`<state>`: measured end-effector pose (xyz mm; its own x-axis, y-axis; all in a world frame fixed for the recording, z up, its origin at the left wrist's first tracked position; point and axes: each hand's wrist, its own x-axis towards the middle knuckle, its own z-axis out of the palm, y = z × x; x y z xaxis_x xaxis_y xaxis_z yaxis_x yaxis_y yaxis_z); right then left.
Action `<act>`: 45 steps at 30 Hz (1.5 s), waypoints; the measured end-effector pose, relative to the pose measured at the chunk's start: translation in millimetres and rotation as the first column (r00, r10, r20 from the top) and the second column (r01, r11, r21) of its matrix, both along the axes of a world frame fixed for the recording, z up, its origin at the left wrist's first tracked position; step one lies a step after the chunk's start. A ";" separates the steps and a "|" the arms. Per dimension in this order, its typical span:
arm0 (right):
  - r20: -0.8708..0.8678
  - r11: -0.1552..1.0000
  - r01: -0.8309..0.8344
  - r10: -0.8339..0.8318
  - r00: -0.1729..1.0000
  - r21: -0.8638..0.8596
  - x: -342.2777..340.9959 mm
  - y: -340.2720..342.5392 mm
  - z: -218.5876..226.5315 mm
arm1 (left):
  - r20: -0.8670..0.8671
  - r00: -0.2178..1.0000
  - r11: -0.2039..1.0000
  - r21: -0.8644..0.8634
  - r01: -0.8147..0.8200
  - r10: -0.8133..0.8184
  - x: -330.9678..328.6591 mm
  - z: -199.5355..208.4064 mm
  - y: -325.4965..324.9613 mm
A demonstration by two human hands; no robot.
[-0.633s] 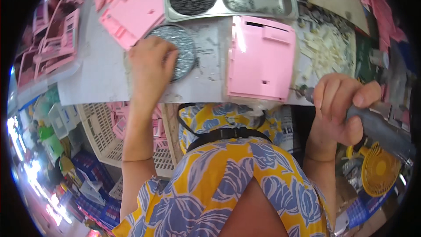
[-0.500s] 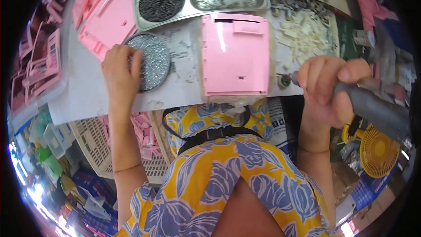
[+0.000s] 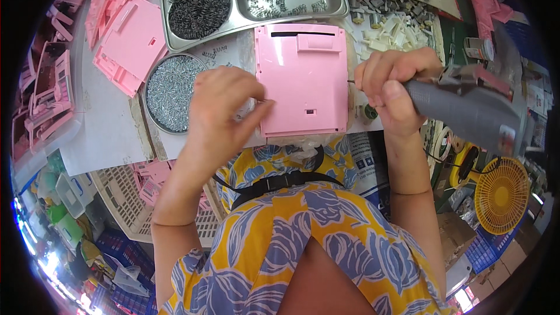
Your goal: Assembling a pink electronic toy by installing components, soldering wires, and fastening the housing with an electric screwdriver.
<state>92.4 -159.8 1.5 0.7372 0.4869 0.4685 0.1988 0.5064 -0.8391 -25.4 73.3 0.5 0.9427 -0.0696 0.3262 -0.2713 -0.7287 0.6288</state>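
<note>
The white-topped desk overhung a cream slatted basket containing pink plastic parts. Upon it stood a two-compartment metal tray: dark springs crowded the left compartment, while the right bore only a loose scatter. Just nearer the person lay the pink panel, flat, its long axis running away from the wearer, slotted end toward the tray. The grey driver pointed leftward, its bit just beside the panel's right edge. Left of the panel, a round dish held silvery screws. Of the hands, the right hand was wrapped around the driver; the left hand was half-curled at the panel's left edge, whether gripping anything I could not tell.
</note>
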 end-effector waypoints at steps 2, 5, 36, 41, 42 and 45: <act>0.026 0.999 -0.012 0.013 1.000 -0.031 -0.7 -2.1 -0.8 | 0.055 0.997 0.997 0.053 0.053 -0.056 5.9 -3.1 -12.9; 0.011 0.994 0.010 -0.009 1.000 -0.109 -2.4 -3.0 1.2 | 0.128 0.982 0.990 0.042 0.134 -0.139 15.3 -10.5 -34.4; 0.087 0.999 0.038 -0.037 0.995 -0.009 70.4 20.2 0.3 | -0.201 0.895 0.839 0.475 -0.266 0.397 -25.7 -11.3 63.5; 0.097 0.996 -0.016 0.024 0.995 -0.083 70.9 27.3 -8.5 | -0.103 0.900 0.856 0.369 -0.362 0.424 -24.9 -17.1 68.7; 0.095 0.995 -0.021 0.031 0.995 -0.102 70.7 27.3 -9.6 | -0.071 0.895 0.851 0.351 -0.392 0.441 -21.3 -19.9 70.2; 0.032 0.986 -0.131 0.134 0.990 -0.099 77.3 26.3 -9.9 | -0.193 0.860 0.844 0.383 -0.376 0.471 -17.0 -22.5 83.4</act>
